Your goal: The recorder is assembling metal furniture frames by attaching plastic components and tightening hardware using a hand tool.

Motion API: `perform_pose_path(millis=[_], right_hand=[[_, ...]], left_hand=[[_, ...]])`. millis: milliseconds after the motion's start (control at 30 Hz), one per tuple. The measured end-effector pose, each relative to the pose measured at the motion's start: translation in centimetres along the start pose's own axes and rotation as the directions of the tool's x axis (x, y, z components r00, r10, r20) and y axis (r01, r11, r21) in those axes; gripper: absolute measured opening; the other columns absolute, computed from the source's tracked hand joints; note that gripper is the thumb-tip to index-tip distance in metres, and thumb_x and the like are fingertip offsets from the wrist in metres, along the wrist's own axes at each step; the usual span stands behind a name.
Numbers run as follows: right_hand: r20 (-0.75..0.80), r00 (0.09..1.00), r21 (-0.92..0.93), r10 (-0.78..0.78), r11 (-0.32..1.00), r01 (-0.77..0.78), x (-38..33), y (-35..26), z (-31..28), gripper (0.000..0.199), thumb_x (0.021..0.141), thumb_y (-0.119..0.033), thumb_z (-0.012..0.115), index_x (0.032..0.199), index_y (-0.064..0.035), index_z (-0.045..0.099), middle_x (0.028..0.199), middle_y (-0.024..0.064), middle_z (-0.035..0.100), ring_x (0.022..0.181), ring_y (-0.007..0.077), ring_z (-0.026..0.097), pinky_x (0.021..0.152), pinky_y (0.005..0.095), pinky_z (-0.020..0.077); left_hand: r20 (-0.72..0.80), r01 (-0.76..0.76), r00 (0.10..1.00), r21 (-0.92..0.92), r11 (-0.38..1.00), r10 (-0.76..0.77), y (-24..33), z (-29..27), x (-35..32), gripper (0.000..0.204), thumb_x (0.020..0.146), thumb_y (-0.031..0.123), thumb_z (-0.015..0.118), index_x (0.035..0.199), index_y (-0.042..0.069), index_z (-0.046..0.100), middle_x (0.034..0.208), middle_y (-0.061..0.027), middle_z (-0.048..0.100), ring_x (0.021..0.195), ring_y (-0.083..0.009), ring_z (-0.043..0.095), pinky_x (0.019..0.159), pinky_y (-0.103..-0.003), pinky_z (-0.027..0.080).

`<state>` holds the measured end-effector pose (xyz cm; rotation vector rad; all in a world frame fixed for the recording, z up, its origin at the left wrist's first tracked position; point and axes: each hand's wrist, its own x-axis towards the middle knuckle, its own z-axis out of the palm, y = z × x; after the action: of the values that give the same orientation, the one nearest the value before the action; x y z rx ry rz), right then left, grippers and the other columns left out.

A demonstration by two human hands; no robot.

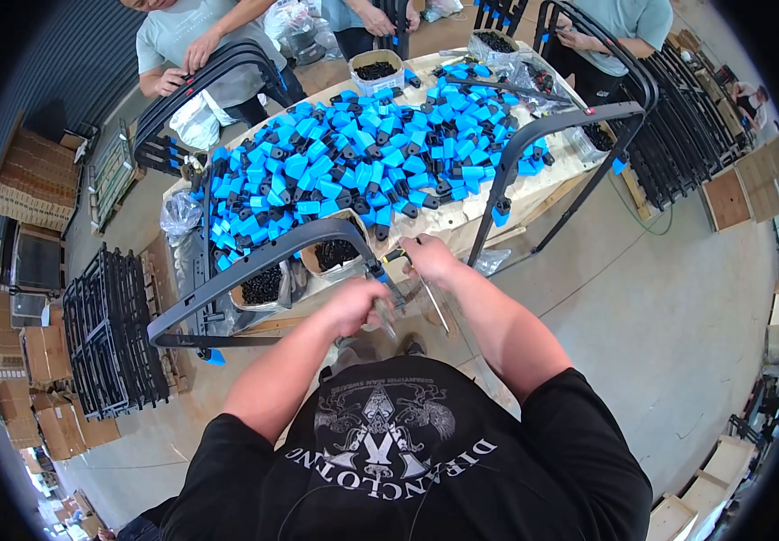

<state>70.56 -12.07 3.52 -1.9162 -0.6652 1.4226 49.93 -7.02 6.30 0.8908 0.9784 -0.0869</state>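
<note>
You stand at a wooden workbench heaped with a broad pile of blue and black plastic clips, spread where every worker round the bench can reach them. A curved grey metal frame lies across the near edge of the bench in front of you, arching from your lower left up to your hands, probably rested there so its end meets you at working height. A second, similar frame leans on the bench to your right. Two open containers of small black parts sit just behind your frame, close at hand. Your left hand is closed around the near end of the frame, apparently steadying it. Your right hand, just beside it, is gripped on a slim hand tool whose metal shaft angles down toward you, the tip near the frame's end; what it touches is too small to tell. Across the bench, other people's hands hold similar black frames.
</note>
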Motion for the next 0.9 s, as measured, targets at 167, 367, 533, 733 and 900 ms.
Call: perform_pose_path(millis=[167,367,533,733,900], right_hand=[[-0.096,0.990,0.008,-0.099,0.995,0.100,0.2,0.8,2.5,0.062,0.101,-0.046,0.054,0.119,0.0129,0.051,0.103,0.0270,0.069,0.091,0.0336,0.070,0.080,0.0423,0.0535],[-0.273,0.929,-0.172,-0.249,0.963,0.207,-0.3,1.1,4.0,0.078,0.086,-0.053,0.074,0.117,0.0136,0.049,0.104,0.0311,0.068,0.099,0.0376,0.069,0.085,0.0424,0.0532],[-0.288,0.932,-0.174,-0.219,0.969,0.174,-1.5,-0.1,3.6,0.078,0.084,-0.053,0.076,0.115,0.0134,0.051,0.102,0.0299,0.069,0.095,0.0366,0.070,0.082,0.0429,0.0542],[-0.323,0.930,-0.162,-0.175,0.978,0.128,-1.8,-0.1,3.7,0.076,0.085,-0.049,0.076,0.114,0.0170,0.052,0.103,0.0341,0.068,0.097,0.0425,0.070,0.084,0.0441,0.0547],[-0.294,0.942,-0.184,-0.165,0.976,0.113,-2.5,-1.1,4.2,0.074,0.084,-0.049,0.076,0.112,0.0166,0.053,0.101,0.0329,0.068,0.094,0.0412,0.071,0.082,0.0438,0.0546]], left_hand=[[0.033,-0.157,0.987,0.021,0.987,0.156,-1.9,-0.5,0.3,0.026,0.093,0.026,0.062,0.088,0.001,0.067,0.086,-0.0121,0.072,0.074,-0.0247,0.069,0.070,-0.039,0.056],[-0.167,-0.023,0.983,0.312,0.950,0.079,-1.9,-0.2,1.8,0.023,0.086,0.021,0.066,0.092,-0.001,0.064,0.076,-0.0101,0.064,0.070,-0.0222,0.064,0.070,-0.040,0.054],[-0.005,-0.142,0.987,-0.513,0.847,0.162,-1.4,0.7,-0.8,0.034,0.088,0.018,0.063,0.103,-0.011,0.055,0.082,-0.0148,0.068,0.070,-0.0275,0.067,0.071,-0.046,0.056],[-0.100,-0.119,0.977,0.475,0.872,0.188,-0.8,1.3,-0.6,0.027,0.092,0.024,0.062,0.095,-0.003,0.061,0.090,-0.0113,0.070,0.076,-0.0280,0.071,0.074,-0.044,0.061],[-0.067,-0.252,0.955,0.333,0.909,0.289,-3.5,-0.8,0.7,0.026,0.093,0.024,0.062,0.098,-0.002,0.061,0.086,-0.0118,0.067,0.076,-0.0269,0.069,0.076,-0.041,0.059]])
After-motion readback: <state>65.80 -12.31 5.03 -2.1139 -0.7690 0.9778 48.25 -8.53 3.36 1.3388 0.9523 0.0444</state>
